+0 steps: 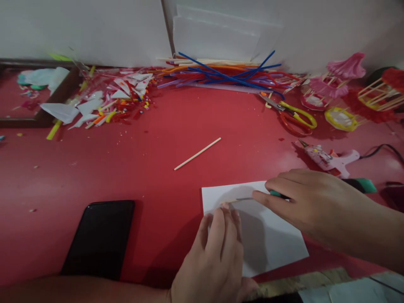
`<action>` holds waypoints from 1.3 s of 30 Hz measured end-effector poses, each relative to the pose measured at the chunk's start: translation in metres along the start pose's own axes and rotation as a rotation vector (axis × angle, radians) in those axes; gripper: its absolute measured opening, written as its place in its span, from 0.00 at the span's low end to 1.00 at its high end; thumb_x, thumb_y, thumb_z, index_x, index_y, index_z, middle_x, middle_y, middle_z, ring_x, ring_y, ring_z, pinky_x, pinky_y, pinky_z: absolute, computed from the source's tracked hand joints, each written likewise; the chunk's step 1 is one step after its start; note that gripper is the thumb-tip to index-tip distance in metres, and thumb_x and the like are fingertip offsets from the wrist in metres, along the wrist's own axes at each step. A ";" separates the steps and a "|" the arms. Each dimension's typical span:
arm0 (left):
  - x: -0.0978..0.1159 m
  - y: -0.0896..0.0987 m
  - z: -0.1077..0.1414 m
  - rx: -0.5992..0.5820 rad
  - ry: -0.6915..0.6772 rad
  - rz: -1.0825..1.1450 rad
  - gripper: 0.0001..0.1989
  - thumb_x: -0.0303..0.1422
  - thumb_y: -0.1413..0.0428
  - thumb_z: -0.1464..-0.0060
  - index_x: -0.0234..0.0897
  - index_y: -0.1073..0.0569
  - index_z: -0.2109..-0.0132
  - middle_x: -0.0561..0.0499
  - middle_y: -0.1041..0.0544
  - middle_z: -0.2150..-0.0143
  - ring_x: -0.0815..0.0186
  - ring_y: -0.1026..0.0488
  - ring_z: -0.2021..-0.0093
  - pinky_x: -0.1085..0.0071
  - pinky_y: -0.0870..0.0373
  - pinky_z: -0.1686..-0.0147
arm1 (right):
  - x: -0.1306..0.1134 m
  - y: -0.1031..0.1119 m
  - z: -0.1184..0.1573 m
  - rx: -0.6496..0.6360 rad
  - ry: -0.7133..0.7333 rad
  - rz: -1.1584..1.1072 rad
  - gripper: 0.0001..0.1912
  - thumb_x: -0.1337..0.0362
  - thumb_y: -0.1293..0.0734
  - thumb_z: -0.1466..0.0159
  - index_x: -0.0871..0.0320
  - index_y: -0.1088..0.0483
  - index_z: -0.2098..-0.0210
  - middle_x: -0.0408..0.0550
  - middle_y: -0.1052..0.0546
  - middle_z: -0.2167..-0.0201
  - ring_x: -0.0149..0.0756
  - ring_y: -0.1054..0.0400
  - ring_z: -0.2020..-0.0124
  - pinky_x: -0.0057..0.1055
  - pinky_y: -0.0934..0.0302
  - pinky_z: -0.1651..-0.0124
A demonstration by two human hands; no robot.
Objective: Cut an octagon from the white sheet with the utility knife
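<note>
Pinned under my left hand's (217, 250) fingertips, the thin stick (232, 201) lies on the white paper (252, 227). My right hand (303, 198) is closed on the green-handled tool (274, 193), its metal end at the stick's right tip. Both rest over the red table (158, 176).

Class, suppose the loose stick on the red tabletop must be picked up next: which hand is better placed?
Probably the left hand: its fingertips are nearer the loose stick, whereas the right hand is farther off and grips a green-handled tool.
</note>
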State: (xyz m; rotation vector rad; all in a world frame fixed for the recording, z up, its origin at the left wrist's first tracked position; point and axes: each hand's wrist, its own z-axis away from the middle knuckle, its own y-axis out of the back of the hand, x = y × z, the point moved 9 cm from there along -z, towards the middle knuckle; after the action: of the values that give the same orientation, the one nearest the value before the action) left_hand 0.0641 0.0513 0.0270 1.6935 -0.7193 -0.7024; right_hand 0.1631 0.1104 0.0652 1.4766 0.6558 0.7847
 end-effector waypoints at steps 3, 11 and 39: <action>0.000 0.001 -0.001 0.009 0.003 0.002 0.38 0.55 0.56 0.37 0.19 0.30 0.42 0.33 0.27 0.42 0.49 0.34 0.42 0.57 0.34 0.46 | 0.003 0.002 -0.001 0.003 -0.027 0.003 0.20 0.76 0.37 0.45 0.57 0.25 0.56 0.46 0.25 0.71 0.39 0.34 0.75 0.35 0.52 0.70; 0.000 0.001 0.000 0.011 0.002 -0.013 0.40 0.57 0.57 0.38 0.20 0.31 0.41 0.33 0.27 0.43 0.49 0.35 0.42 0.58 0.35 0.45 | -0.002 0.004 -0.006 0.055 0.009 -0.014 0.17 0.75 0.39 0.40 0.58 0.26 0.55 0.50 0.23 0.68 0.39 0.34 0.75 0.36 0.52 0.70; 0.000 -0.001 0.001 0.013 0.010 -0.037 0.42 0.59 0.54 0.41 0.21 0.30 0.41 0.32 0.28 0.42 0.48 0.36 0.41 0.58 0.33 0.47 | -0.004 0.001 -0.006 0.050 0.023 0.002 0.18 0.76 0.39 0.41 0.59 0.28 0.53 0.48 0.23 0.69 0.36 0.35 0.74 0.34 0.50 0.69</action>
State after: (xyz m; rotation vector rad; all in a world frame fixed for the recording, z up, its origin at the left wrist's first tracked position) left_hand 0.0634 0.0509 0.0261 1.7244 -0.6885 -0.7157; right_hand 0.1561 0.1103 0.0653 1.5157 0.6962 0.7926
